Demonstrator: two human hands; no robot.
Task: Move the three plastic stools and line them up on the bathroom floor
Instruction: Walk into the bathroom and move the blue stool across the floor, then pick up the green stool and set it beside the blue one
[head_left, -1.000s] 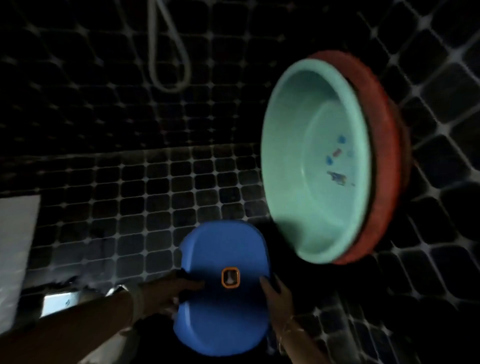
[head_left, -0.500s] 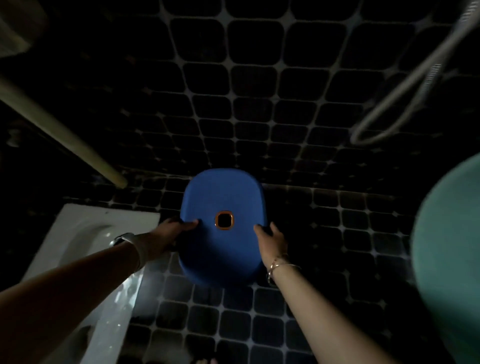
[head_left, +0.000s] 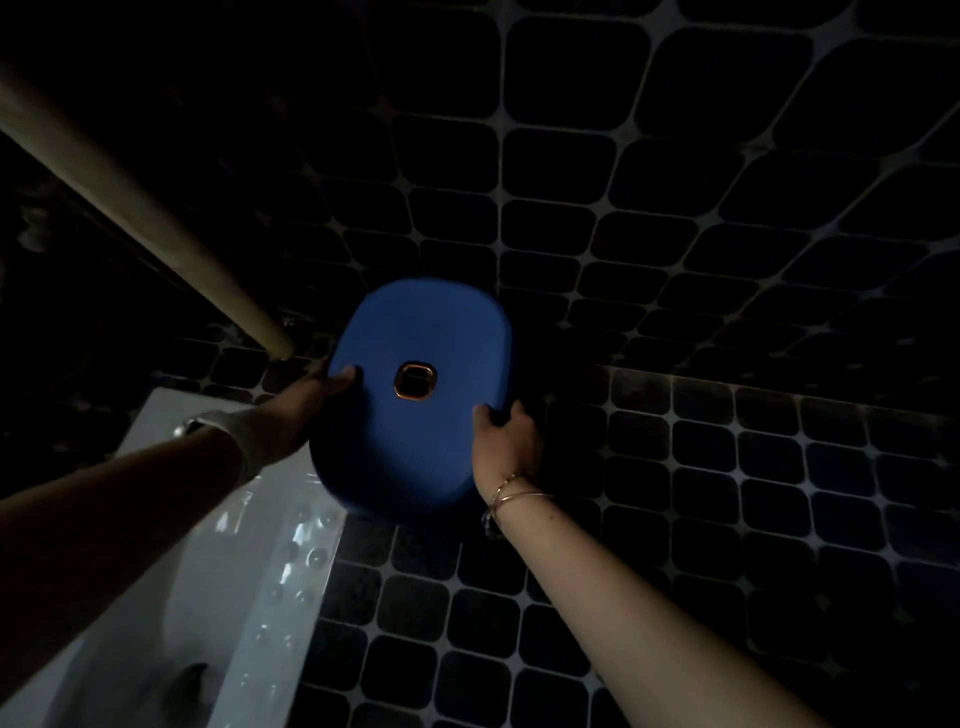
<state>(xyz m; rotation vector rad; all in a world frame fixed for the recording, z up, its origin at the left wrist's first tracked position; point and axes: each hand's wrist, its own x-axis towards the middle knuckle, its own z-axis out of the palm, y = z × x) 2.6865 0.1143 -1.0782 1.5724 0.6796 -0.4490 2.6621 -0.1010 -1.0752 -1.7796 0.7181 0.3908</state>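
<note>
Head view, dim light: one blue plastic stool (head_left: 415, 400) visible, count 1 of the three; the other two are out of frame. Seat faces the camera, with one orange-rimmed hole (head_left: 414, 381) at its centre. Two hands on it: left hand (head_left: 306, 402) clasps the left edge, thumb lying over the seat top; right hand (head_left: 506, 441) clasps the right edge, fingers curled round the rim. Stool sits between the hands near the line where the wall meets the dark tiled floor (head_left: 727, 493); cannot tell whether its feet touch the floor, as the underside is hidden. One watch or band (head_left: 195, 426) on the left wrist, thin bracelets (head_left: 511, 493) on the right wrist. One white ceramic fixture (head_left: 218, 571) just left of the stool, under the left forearm. One pale pipe (head_left: 140, 208) slants down the wall, ending just beside the stool's left rear corner.
</note>
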